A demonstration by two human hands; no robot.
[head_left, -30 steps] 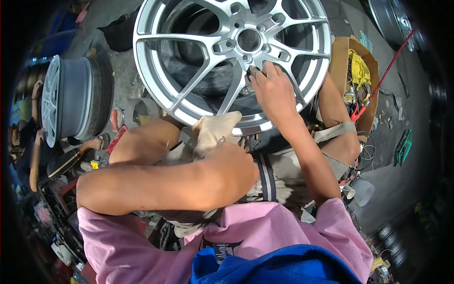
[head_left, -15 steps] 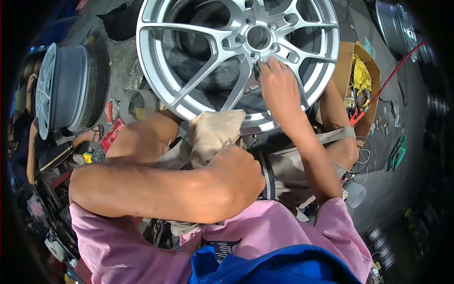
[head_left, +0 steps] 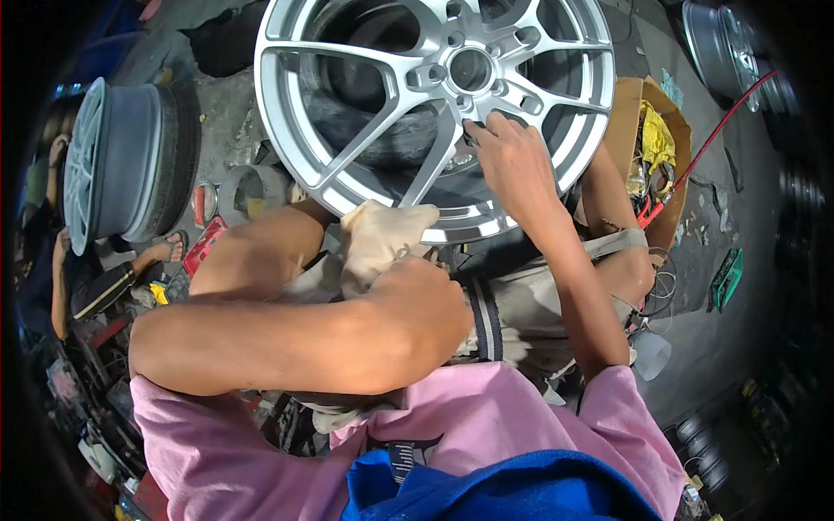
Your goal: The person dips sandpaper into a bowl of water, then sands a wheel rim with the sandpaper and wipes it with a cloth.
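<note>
A silver alloy wheel [head_left: 300,122] with split spokes lies tilted in front of me, over a dark tire [head_left: 378,135] seen between the spokes. My right hand [head_left: 512,161] is on a lower spoke just below the hub, fingers curled together. A small dark bit shows at its fingertips, too little to name. My left hand [head_left: 426,300] is closed at the base of a bunched beige cloth [head_left: 369,239]. That cloth, perhaps a glove, sits by the wheel's near lip; the left fingers are hidden.
At right stands a cardboard box [head_left: 621,122] with a yellow bag [head_left: 658,139] and tools, near a red hose [head_left: 717,130]. Another wheel with tire [head_left: 122,165] is at left, beside another person's foot [head_left: 165,250]. A green object [head_left: 728,280] lies on the floor.
The beige cloth has shifted slightly left, and its shape is narrower at the tip. My right fingers have slid down a little from the hub along the spoke.
</note>
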